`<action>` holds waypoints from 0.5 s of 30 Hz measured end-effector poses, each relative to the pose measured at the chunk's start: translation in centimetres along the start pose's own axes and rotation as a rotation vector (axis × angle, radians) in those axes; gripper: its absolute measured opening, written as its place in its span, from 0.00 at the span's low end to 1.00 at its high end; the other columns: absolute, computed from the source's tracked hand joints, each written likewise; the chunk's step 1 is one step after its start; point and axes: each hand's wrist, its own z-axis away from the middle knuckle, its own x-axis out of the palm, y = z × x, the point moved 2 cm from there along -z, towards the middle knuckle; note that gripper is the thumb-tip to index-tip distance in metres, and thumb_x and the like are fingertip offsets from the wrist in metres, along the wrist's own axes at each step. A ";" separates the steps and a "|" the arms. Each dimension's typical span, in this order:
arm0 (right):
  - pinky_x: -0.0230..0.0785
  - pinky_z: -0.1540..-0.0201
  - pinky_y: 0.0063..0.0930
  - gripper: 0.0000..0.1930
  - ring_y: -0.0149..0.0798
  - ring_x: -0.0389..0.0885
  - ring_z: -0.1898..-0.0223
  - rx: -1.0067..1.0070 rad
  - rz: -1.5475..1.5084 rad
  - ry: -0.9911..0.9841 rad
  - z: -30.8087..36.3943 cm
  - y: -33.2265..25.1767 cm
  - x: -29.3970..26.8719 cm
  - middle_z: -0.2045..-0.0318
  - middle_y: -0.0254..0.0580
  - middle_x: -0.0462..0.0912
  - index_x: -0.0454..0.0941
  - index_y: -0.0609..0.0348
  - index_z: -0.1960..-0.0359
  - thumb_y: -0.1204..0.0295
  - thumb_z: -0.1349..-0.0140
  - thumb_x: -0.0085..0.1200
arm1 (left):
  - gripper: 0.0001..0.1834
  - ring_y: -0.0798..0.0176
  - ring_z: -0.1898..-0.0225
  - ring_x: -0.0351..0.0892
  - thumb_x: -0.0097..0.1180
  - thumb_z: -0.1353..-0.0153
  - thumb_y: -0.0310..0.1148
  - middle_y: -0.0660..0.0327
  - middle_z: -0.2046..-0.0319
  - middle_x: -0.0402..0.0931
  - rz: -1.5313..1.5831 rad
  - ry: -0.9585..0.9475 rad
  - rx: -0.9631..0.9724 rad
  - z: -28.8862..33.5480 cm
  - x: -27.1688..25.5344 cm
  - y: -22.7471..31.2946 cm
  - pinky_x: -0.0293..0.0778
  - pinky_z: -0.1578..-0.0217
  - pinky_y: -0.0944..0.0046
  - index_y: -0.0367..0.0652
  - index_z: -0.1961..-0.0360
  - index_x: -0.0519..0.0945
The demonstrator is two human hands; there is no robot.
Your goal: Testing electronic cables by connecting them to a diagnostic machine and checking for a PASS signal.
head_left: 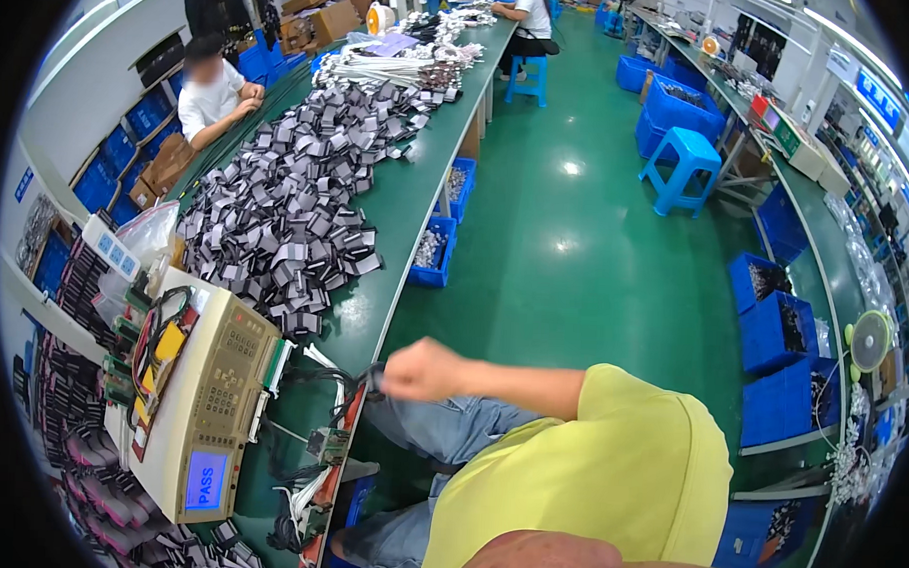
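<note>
My right hand is closed in a fist over the near edge of the green workbench, above my jeans. Dark cable shows at its fingers; the grip itself is partly hidden. Black cables run from there toward a beige tester with a keypad and a lit blue screen. Small green circuit boards with black and white leads lie along the bench edge below the hand. Bare skin shows at the lower edge, but my left hand is not in view.
A large heap of grey-and-black cable pieces covers the bench beyond the tester. Across it sits a person in white; another sits farther off. Blue bins stand under the bench. A blue stool stands across the aisle.
</note>
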 end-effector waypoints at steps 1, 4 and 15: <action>0.64 0.76 0.42 0.20 0.49 0.71 0.81 0.011 0.056 0.074 -1.1 0.4 -2.1 0.82 0.44 0.69 0.70 0.57 0.80 0.64 0.31 0.62 | 0.15 0.48 0.65 0.83 0.72 0.37 0.38 0.50 0.65 0.83 0.116 0.019 0.016 0.2 0.4 0.0 0.80 0.61 0.51 0.36 0.63 0.84; 0.72 0.71 0.47 0.16 0.56 0.80 0.74 0.094 0.233 0.025 -4.3 3.2 -5.3 0.78 0.49 0.78 0.75 0.58 0.76 0.62 0.35 0.61 | 0.13 0.49 0.59 0.82 0.71 0.35 0.33 0.50 0.60 0.83 0.410 0.093 0.058 1.2 -1.2 0.8 0.80 0.56 0.53 0.33 0.59 0.84; 0.80 0.57 0.51 0.22 0.61 0.85 0.55 -0.025 0.504 0.314 -21.9 13.9 -9.0 0.45 0.53 0.77 0.75 0.59 0.42 0.67 0.35 0.66 | 0.12 0.63 0.56 0.77 0.65 0.31 0.22 0.56 0.55 0.80 0.319 0.072 -0.521 0.1 -9.5 6.0 0.76 0.53 0.64 0.30 0.50 0.79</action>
